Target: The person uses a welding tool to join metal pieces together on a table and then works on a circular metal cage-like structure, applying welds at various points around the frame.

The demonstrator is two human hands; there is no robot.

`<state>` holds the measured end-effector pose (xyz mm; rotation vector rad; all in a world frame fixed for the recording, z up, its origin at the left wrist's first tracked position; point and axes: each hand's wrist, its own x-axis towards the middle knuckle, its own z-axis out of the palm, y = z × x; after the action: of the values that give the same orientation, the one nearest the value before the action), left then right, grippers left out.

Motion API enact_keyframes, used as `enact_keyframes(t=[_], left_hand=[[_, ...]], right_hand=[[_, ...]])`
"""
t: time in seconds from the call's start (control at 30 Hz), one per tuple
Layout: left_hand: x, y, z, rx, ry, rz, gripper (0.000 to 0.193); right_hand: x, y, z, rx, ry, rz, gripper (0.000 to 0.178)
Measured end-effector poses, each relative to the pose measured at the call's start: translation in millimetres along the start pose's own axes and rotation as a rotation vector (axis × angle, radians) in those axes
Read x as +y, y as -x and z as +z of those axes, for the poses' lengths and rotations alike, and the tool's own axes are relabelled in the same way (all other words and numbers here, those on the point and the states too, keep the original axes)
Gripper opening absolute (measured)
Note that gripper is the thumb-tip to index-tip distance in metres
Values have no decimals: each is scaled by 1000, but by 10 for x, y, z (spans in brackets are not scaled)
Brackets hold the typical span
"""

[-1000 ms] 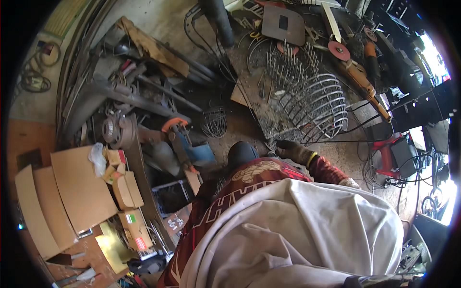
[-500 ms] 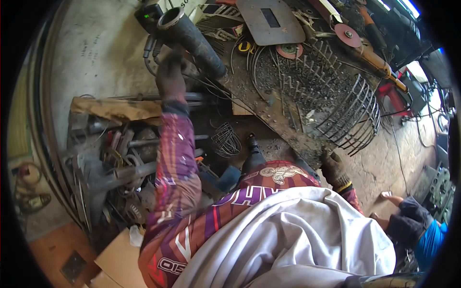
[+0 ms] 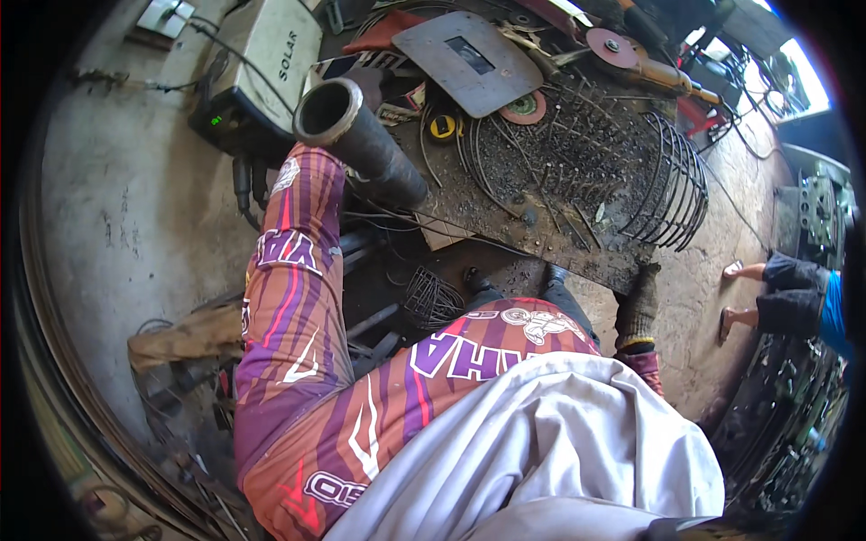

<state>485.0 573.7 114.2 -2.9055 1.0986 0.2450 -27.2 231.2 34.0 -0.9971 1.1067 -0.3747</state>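
My left arm (image 3: 293, 270) reaches forward in its patterned sleeve, and its hand is hidden behind a thick dark steel pipe (image 3: 388, 167). The pipe leans at the left end of the worktable (image 3: 541, 243), open end up. My right hand (image 3: 639, 307), in a dirty knitted glove, is at the table's near right corner; its fingers are too dark to make out. Above that hand lies a curved grille of bent rods (image 3: 672, 194). A yellow tape measure (image 3: 442, 128) and a flat welding shield (image 3: 446, 45) with a dark window lie beyond the pipe.
A welding machine (image 3: 257, 68) with cables stands at the far left. An angle grinder (image 3: 663, 72), a grinding disc (image 3: 523, 110) and short metal pieces cover the table. Scrap metal lies at left, a wire bundle (image 3: 433, 298) below. Another person (image 3: 794, 284) is at right.
My left hand has moved forward, from beside the pipe to out of sight behind it. The view has shifted left and forward. My right hand stays at the table corner.
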Motion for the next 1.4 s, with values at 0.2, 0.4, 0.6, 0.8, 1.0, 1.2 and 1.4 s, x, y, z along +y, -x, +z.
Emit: enact_keyframes(t=[0.2,0.4,0.6,0.8,1.0,1.2,1.4], left_hand=[[32,120,-188,-62,-8,3,39],[100,-8,-74,-29,-6,60,39],[54,228,-269,42,203,-37,40],[120,491,-441,219,704,-197,36],[-165,1150,-633,833,1111,-45,26],[100,2259,-414,952,1876,-95,20],[906,3226,418,969,2066,-692,15]], right_hand=[[203,-140,-107,137,276,-208,64],[121,11,-50,312,884,-491,53],[250,-137,-177,309,1008,-571,49],[210,-163,-116,266,900,-518,43],[400,-449,-374,178,763,-605,55],[-121,89,-139,-5,267,-137,70],[-928,559,-387,-90,1158,-392,47]])
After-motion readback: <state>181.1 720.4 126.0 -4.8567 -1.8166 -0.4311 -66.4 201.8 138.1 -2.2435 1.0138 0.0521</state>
